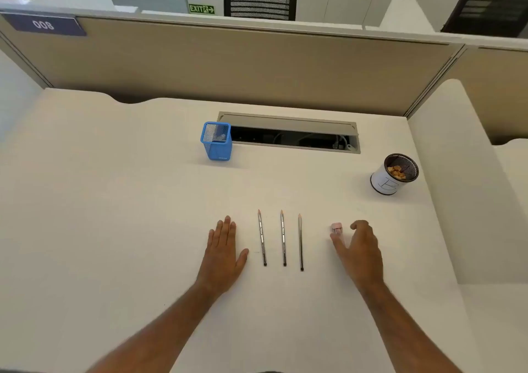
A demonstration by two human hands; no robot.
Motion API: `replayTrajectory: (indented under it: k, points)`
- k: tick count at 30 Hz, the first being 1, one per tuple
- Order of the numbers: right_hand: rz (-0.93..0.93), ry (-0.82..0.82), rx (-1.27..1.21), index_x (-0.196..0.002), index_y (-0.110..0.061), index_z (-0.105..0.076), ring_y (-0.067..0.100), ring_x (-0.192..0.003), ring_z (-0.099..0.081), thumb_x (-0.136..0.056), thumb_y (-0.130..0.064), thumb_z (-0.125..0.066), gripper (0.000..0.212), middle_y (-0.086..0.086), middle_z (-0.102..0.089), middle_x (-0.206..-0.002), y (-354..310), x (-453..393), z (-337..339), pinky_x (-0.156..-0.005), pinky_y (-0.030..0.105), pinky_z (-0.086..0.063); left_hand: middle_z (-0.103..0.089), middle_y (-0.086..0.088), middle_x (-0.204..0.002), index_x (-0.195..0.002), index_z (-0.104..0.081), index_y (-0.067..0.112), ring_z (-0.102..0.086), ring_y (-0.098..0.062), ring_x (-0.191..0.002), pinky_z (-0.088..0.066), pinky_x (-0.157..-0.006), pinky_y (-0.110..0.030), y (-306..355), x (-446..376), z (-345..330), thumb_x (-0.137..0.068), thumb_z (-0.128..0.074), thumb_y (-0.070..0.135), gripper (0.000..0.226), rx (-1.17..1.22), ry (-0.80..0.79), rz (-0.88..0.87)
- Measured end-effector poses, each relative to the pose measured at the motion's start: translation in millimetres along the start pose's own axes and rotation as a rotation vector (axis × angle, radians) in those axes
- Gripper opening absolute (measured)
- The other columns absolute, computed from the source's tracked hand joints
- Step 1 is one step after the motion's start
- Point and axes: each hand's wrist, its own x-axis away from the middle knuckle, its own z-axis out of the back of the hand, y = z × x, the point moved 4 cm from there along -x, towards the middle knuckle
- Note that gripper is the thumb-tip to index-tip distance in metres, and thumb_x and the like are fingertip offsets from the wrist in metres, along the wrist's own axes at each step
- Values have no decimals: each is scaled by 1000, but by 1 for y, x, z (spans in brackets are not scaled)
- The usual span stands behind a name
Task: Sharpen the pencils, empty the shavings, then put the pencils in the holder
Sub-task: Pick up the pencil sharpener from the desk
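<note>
Three grey pencils lie side by side on the white desk, tips pointing away from me: a left pencil (262,237), a middle pencil (283,238) and a right pencil (300,242). My left hand (224,251) rests flat on the desk just left of them, fingers straight. A small pink sharpener (336,228) stands right of the pencils. My right hand (360,248) hovers beside it, fingers loosely curved and thumb near it, holding nothing. A blue mesh holder (216,141) stands at the back centre. A round white-wrapped mesh cup (394,174) at the right contains shavings.
An open cable tray slot (294,135) is set into the desk behind the blue holder. Beige partition panels (228,66) wall off the back, and a white side divider (463,172) bounds the right of the desk.
</note>
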Motion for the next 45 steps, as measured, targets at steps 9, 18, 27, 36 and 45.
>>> replayTrajectory:
  k: [9,18,27,36,45]
  points:
    - [-69,-122,-30,-103,-19,-51,30,-103,-60,-93,-45,-71,35,-1,-59,-104,13,0,-12,-81,43,-53,-31,-13,-171,-159,-36,4,-22,-25,-158,-14,-132,-42,12,-6,24,-100,-51,38,70,179,25,136]
    - [86,-116,-148,-102,-23,-49,24,-90,-60,-101,-41,-63,23,-7,-59,-98,-26,29,-16,-72,39,-51,-58,7,-147,-144,-57,19,-45,-16,-141,-33,-115,-25,48,-6,42,-103,-65,26,43,514,62,186]
    - [362,-176,-201,-103,-32,-44,11,-79,-55,-100,-54,-60,28,-15,-56,-93,-86,84,-22,-65,30,-51,-79,18,-107,-113,-78,32,-70,6,-102,-50,-85,-11,90,16,79,-106,-61,37,19,855,56,246]
    - [394,-200,-249,-114,-29,-45,5,-89,-52,-101,-50,-61,29,-18,-53,-105,-108,86,-14,-71,27,-54,-80,27,-95,-103,-81,40,-72,8,-95,-57,-85,-11,96,34,106,-98,-73,42,10,900,148,249]
    - [417,-195,-256,-112,-28,-46,4,-89,-53,-100,-48,-64,30,-17,-52,-103,-120,93,-7,-70,22,-50,-82,23,-93,-98,-84,38,-75,4,-94,-58,-84,-12,93,37,116,-97,-78,30,11,873,200,204]
